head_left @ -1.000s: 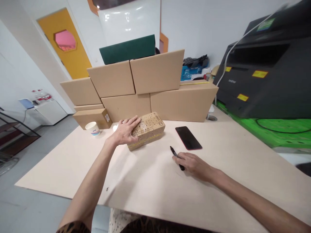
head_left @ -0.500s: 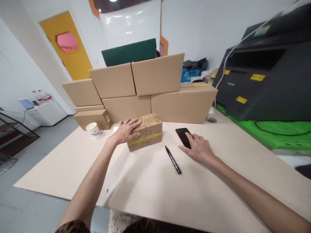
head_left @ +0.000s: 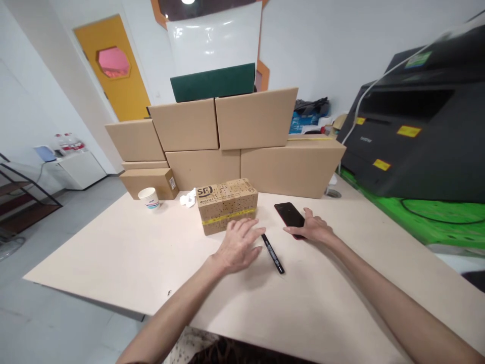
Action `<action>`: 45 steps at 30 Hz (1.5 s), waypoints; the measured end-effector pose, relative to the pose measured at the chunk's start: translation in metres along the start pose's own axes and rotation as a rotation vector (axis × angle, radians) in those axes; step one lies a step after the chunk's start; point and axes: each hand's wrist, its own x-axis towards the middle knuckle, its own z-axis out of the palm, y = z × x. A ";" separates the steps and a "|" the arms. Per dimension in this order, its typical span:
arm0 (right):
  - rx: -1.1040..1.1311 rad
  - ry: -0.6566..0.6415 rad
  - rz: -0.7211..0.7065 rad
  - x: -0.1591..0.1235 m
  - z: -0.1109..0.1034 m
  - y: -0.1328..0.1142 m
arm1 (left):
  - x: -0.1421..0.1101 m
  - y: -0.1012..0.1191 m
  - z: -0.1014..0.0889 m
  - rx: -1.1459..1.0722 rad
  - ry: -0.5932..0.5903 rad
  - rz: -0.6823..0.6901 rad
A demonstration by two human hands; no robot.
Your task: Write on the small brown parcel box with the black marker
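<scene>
The left hand [head_left: 239, 246] lay flat and open on the table [head_left: 113, 253], fingers spread and gripping nothing, its fingertips just short of the black marker [head_left: 273, 253], which lay loose on the table immediately to that hand's right. Directly beyond its fingers stood the small printed parcel [head_left: 227, 205], sealed with a yellow strip, close to the fingertips but apart from them. The right hand [head_left: 312, 230] rested palm down, fingers loosely extended over the near end of the dark phone [head_left: 290, 215], touching it rather than closing on it; whether it had any real hold could not be told. The marker sat between the two hands, within easy reach of either, likely so it could be taken up quickly. Half a second earlier the left hand had been resting on top of the parcel; it had since come off and dropped nearer the marker, while the right hand stayed at the phone. Farther beyond the left hand were a paper cup [head_left: 148, 197] and stacked cardboard boxes [head_left: 227, 136].
</scene>
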 end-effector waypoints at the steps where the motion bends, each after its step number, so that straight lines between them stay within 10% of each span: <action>1: 0.058 0.001 0.001 0.002 0.000 0.002 | 0.001 0.004 0.006 -0.032 0.001 -0.011; 8: 0.940 0.040 -0.036 -0.003 0.012 0.007 | 0.004 0.017 0.023 -0.237 -0.008 -0.138; 16: 1.463 0.130 -0.169 -0.051 0.004 -0.031 | 0.011 0.028 0.021 -0.648 -0.011 -0.357; 26: 1.351 0.033 -0.533 -0.101 -0.012 -0.088 | 0.017 0.037 0.026 -1.451 0.152 -0.339; 45: 1.229 0.020 -0.587 -0.100 0.000 -0.103 | 0.004 0.025 0.014 -1.363 0.220 -0.362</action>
